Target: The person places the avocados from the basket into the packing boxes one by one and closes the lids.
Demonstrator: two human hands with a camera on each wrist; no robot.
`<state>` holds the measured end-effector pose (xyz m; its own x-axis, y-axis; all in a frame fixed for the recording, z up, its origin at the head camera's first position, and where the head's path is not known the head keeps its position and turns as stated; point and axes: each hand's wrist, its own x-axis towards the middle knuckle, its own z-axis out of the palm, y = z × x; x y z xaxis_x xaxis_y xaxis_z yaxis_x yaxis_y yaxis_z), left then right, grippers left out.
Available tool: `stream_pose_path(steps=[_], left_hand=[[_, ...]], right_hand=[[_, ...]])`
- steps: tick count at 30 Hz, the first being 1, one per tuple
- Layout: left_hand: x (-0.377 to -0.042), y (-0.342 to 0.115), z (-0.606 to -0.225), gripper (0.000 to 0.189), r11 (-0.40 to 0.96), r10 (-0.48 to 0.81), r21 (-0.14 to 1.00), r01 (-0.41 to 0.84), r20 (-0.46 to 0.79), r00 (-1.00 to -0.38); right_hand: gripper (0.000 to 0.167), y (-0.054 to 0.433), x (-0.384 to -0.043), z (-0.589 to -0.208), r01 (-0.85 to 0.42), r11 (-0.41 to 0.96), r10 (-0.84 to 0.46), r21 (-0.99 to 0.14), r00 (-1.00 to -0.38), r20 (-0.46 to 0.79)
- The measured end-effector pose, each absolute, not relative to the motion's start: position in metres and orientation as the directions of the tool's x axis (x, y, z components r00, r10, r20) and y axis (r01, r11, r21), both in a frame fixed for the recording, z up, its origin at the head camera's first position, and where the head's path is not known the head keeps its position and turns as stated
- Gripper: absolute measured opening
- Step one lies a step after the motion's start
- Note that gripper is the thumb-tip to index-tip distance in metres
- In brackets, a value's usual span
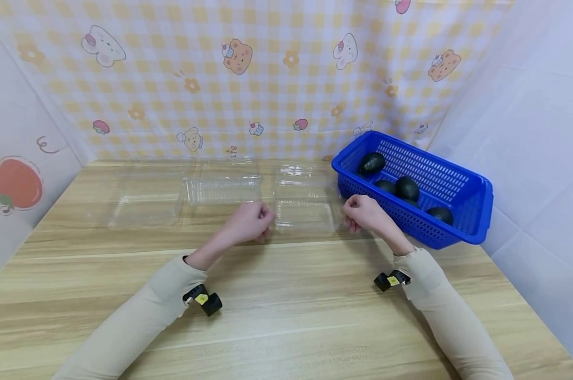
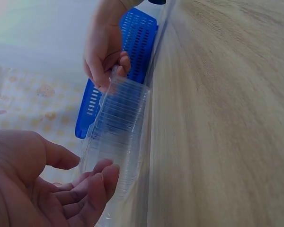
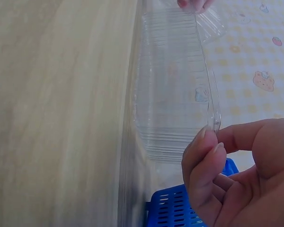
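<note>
On the pale wooden worktop (image 1: 286,316), the left hand (image 1: 250,220) — grip slightly parted — and right hand (image 1: 364,212) — grip pinched — hold opposite rims of a clear rectangular plastic container (image 1: 307,215), left of the blue perforated plastic basket (image 1: 421,163) holding dark oval fruits (image 1: 407,188).

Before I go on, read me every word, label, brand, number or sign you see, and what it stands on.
"life", sideways, on the yellow-and-white checked fabric curtain; first letter faint.
Small yellow labels on the black wrist-worn devices: too small to read.
Clear rectangular plastic container beside the blue perforated plastic basket: no readable text on either.
</note>
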<state>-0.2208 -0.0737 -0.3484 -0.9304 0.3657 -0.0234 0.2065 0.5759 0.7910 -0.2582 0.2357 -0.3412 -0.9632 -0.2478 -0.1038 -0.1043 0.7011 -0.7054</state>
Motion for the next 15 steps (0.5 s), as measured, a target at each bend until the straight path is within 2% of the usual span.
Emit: stream_pose_path(steps=[15], left_hand=[[-0.2196, -0.0748, -0.3498, 0.019, 0.510, 0.365, 0.850, 0.130, -0.077, -0.928]], right_hand=[[0.012, 0.2415, -0.2475, -0.3448, -0.037, 0.602, -0.287, -0.797, -0.942, -0.173]])
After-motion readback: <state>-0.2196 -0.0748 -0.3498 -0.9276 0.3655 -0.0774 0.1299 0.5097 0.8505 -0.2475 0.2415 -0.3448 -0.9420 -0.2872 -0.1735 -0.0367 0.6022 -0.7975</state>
